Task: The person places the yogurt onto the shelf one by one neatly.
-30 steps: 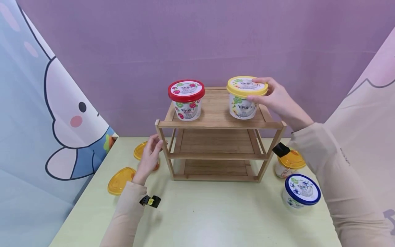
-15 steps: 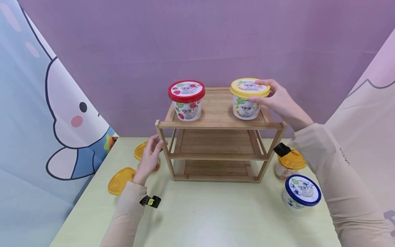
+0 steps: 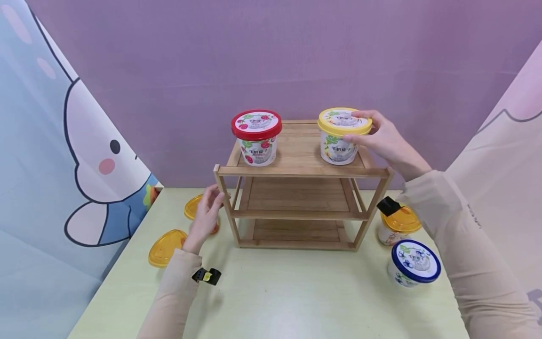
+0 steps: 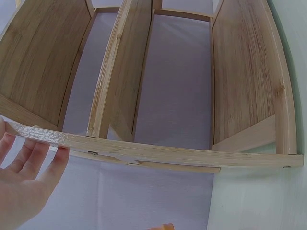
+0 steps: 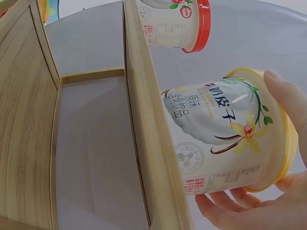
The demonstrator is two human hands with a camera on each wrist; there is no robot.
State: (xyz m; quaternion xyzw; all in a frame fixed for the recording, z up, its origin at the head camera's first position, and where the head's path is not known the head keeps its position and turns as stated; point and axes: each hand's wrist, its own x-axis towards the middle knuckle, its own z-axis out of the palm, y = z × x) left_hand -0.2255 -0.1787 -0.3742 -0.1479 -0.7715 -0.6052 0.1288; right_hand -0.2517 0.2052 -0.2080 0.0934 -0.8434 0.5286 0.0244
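Note:
My right hand (image 3: pixel 383 137) grips a white tub with a yellow lid (image 3: pixel 338 148) by its right side. In the right wrist view the thumb lies on the lid's edge and the fingers curl beneath the tub. The tub stands upright at the right of the top shelf of a wooden three-tier rack (image 3: pixel 298 172). My left hand (image 3: pixel 205 219) holds the rack's left front post, with fingertips against the wood in the left wrist view. A red-lidded tub with strawberry pictures (image 3: pixel 258 151) sits upright on the top shelf's left part.
On the table (image 3: pixel 275 292), right of the rack, stand a blue-lidded tub (image 3: pixel 415 261) and an orange-lidded tub (image 3: pixel 400 221). Two orange-lidded containers lie left of it, the nearer orange lid (image 3: pixel 166 247) beside my left wrist. A purple cloth (image 3: pixel 271 56) hangs behind the rack.
The yellow-lidded tub has shifted slightly right and a little lower on the top shelf, with my right hand on it. My left hand keeps its place at the post.

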